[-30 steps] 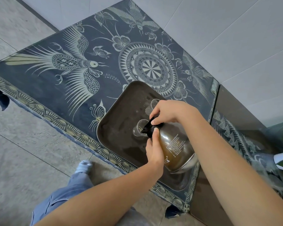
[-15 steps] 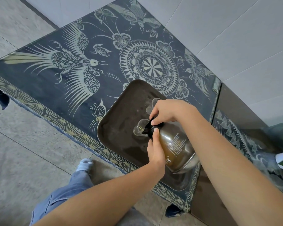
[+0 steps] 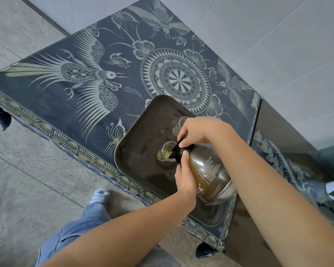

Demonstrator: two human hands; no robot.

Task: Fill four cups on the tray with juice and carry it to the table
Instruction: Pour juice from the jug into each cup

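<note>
Head view: left hand [image 3: 185,179], right hand [image 3: 200,132] grip jug [image 3: 208,170] over tray [image 3: 143,135]; patterned cloth [image 3: 66,105], tiled floor [image 3: 27,180].

A dark tray [image 3: 141,132] with rounded corners lies near the front edge of the counter [image 3: 66,105]. On it a small clear cup [image 3: 164,151] stands upright with a little yellow-green juice [image 3: 160,156] in its bottom. A brown glass jug [image 3: 206,170] with white print is tipped steeply, its black spout [image 3: 173,151] over that cup's rim. Just beyond, a farther cup [image 3: 182,120] stands on the tray, partly hidden.
</note>
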